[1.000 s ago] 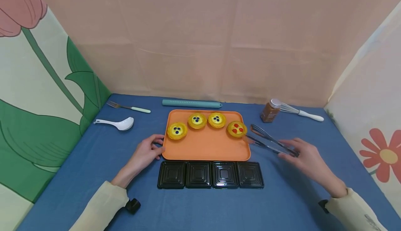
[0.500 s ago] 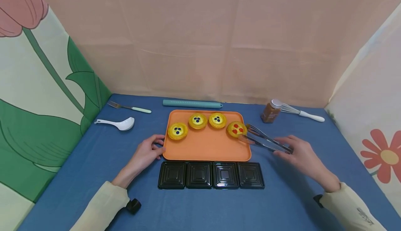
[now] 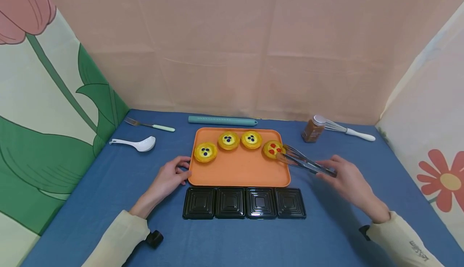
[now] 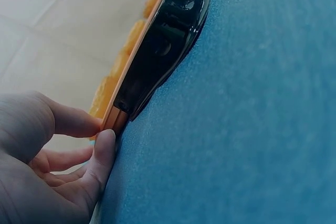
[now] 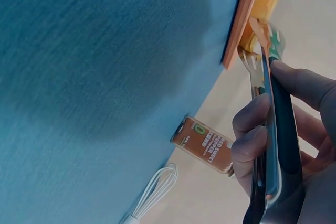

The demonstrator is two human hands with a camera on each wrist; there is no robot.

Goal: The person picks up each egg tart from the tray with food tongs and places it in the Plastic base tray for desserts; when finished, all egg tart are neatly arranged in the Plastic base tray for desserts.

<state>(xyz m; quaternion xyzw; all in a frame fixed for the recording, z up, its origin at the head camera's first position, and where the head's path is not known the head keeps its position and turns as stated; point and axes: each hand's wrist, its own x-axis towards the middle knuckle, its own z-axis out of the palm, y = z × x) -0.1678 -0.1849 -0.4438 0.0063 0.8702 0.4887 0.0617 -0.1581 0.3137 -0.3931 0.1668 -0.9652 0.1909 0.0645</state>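
Observation:
My right hand [image 3: 349, 184] grips metal tongs [image 3: 308, 164], thumb on one arm and fingers round the other. The tong tips sit at both sides of the red-topped egg tart [image 3: 272, 148] at the right end of the orange tray [image 3: 235, 170]. Three tarts with blue dots stand on the same tray, among them the leftmost tart [image 3: 205, 152]. At the tray's left edge, my left hand [image 3: 168, 178] pinches the rim between thumb and forefinger, as the left wrist view shows. In front of the tray lies a black four-square mould [image 3: 244, 203], its near side close to the rim.
A teal rolling pin [image 3: 222, 120] lies behind the tray. To the left are a fork [image 3: 150, 125] and a white spoon [image 3: 135, 143]. A red pepper jar [image 3: 313, 129] and a whisk [image 3: 348, 131] stand or lie at the back right of the blue cloth [image 3: 239, 243].
My right hand has moved left with the tongs. Their tips have come from beside the red-topped tart to around it and drawn closer together. My left hand stays at the tray.

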